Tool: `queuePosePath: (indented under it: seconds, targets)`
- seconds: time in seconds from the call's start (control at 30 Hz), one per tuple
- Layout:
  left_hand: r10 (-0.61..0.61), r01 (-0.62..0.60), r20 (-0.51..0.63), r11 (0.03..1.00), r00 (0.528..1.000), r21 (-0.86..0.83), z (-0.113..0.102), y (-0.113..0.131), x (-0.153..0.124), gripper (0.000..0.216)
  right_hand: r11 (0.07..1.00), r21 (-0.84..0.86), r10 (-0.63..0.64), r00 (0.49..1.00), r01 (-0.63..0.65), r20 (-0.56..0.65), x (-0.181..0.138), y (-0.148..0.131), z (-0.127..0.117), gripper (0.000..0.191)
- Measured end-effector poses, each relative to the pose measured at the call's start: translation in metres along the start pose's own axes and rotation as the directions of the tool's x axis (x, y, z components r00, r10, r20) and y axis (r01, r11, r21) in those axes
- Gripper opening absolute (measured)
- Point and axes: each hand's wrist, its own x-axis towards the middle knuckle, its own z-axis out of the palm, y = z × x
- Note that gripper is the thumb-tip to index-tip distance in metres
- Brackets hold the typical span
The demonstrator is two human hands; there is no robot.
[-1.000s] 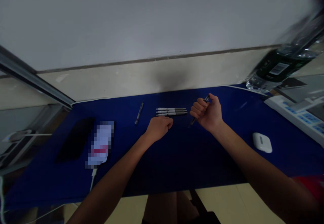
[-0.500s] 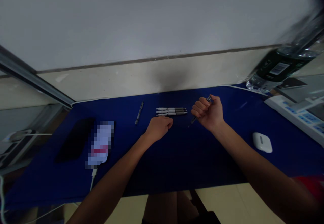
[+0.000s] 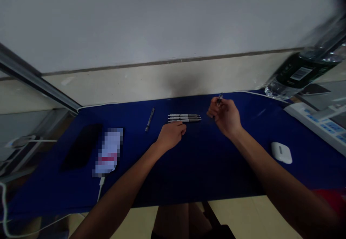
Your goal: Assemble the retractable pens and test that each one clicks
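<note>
Three white-and-grey pens (image 3: 185,117) lie side by side on the blue tabletop, tips to the right. My left hand (image 3: 171,135) rests at their near edge with its fingers curled. Nothing shows in it, and it partly covers the nearest pen. To the right of the row, my right hand (image 3: 224,116) is closed around a dark pen (image 3: 220,96), whose upper end sticks out above the fingers. The rest of that pen is hidden or blurred. Another dark pen (image 3: 150,119) lies slanted, left of the row and apart from both hands.
At the left lie a dark phone-like slab (image 3: 81,147) and a lit phone (image 3: 109,150) with a white cable (image 3: 100,188). A white earbud case (image 3: 281,152), a white power strip (image 3: 319,123) and a plastic bottle (image 3: 300,71) are at the right. A wall (image 3: 151,82) stands behind.
My right hand has turned, so the held pen's lower end no longer shows below the fingers and its upper end points up. My left hand has barely moved.
</note>
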Motion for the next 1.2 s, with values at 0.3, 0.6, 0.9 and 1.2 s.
queuePosePath:
  seconds: [0.3, 0.6, 0.9, 1.2]
  targets:
    - [-0.126, 0.089, -0.306, 0.987, 0.944, -0.134, -0.006, 0.008, 0.001, 0.028, 0.126, -0.764, -0.206, 0.77, 0.632, 0.604, -0.009, 0.021, -0.001, 0.026]
    - [0.046, -0.026, -0.306, 0.997, 0.951, 0.071, 0.002, 0.004, 0.004, 0.024, -0.073, -0.665, -0.048, 0.663, 0.743, 0.747, -0.011, 0.028, 0.0, 0.027]
    - [0.075, -0.008, -0.338, 0.981, 0.938, 0.196, 0.002, 0.003, 0.005, 0.023, -0.125, -0.707, -0.058, 0.706, 0.696, 0.706, -0.007, 0.027, -0.006, 0.022]
    - [-0.004, 0.063, -0.366, 0.987, 0.93, 0.15, 0.003, 0.003, 0.003, 0.025, -0.23, -0.717, -0.113, 0.713, 0.658, 0.691, -0.002, 0.02, -0.011, 0.023]
